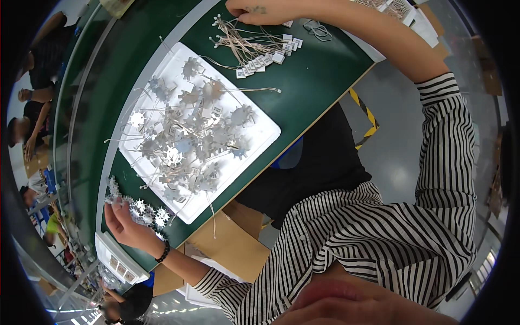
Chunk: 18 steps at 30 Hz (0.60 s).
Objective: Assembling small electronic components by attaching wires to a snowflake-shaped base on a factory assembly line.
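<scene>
Your left hand (122, 222) pinches a star-shaped part (112, 190); your right hand (254, 12) closes on wire bundles (254, 49) on the bench (314, 81).

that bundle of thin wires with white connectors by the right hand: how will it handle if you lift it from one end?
Probably floppy: the wire bundle lies in loose curves on the green table, so it should droop and fan out. Likely light, as the strands are thin and the white connectors small. Apt to snag: strands cross each other, and the right hand rests at their far end.
</scene>
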### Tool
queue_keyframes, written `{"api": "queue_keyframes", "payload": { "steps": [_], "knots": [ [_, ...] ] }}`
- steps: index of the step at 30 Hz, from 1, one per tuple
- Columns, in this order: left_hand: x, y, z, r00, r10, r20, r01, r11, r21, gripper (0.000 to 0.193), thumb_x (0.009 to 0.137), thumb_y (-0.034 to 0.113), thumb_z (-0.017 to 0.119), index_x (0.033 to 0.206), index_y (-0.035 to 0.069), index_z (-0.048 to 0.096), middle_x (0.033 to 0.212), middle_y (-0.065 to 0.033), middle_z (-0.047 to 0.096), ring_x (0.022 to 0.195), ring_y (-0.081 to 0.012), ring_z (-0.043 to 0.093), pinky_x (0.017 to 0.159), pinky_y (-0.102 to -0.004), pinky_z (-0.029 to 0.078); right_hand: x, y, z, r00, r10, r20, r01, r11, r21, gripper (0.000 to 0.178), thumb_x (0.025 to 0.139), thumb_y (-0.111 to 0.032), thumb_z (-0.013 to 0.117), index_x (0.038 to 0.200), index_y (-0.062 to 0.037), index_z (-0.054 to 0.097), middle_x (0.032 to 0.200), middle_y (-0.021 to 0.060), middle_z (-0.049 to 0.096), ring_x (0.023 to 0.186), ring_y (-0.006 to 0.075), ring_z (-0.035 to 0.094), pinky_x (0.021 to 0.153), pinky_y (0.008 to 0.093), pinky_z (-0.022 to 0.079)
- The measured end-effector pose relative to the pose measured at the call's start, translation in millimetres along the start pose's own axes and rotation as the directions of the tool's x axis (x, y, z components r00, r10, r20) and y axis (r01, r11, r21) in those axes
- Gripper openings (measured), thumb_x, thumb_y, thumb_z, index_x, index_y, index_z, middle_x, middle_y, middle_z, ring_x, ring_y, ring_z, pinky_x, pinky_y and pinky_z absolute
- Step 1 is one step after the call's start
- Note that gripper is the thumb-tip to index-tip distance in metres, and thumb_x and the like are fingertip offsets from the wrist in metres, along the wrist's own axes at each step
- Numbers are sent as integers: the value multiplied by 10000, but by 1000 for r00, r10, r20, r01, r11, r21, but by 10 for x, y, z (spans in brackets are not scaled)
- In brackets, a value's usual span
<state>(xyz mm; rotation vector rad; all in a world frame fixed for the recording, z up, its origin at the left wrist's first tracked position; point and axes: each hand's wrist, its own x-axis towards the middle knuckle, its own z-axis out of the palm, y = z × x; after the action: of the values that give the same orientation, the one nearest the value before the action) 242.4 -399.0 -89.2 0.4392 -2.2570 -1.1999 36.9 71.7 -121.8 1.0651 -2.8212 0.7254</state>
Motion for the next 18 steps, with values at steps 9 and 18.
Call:
{"api": "queue_keyframes", "payload": {
  "steps": [9, 18],
  "knots": [
    [319, 352, 91, 952, -140, 272, 306, 459, -834, 414, 1019, 163, 582, 1354, -53, 473, 1384, -241, 527, 1181, -297, 642, 999, -334, 565, 74, -195, -59, 1000, 19, -17, -21, 989, -146, 170, 918, -169, 641, 887, -3, 630, 766, 102, 622, 615, 236, 533, 579, 326, 439],
    [578, 504, 604, 841, 123, 526, 470, 315, -825, 205, 1016, 144, 586, 1132, -23, 551, 1440, -266, 480, 1228, -312, 603, 975, -318, 562, 109, -329, -454, 996, -55, -76, 43, 988, -146, 210, 901, -161, 578, 870, 44, 614, 803, 189, 651, 712, 382, 602, 675, 445, 497]
  ]
}}
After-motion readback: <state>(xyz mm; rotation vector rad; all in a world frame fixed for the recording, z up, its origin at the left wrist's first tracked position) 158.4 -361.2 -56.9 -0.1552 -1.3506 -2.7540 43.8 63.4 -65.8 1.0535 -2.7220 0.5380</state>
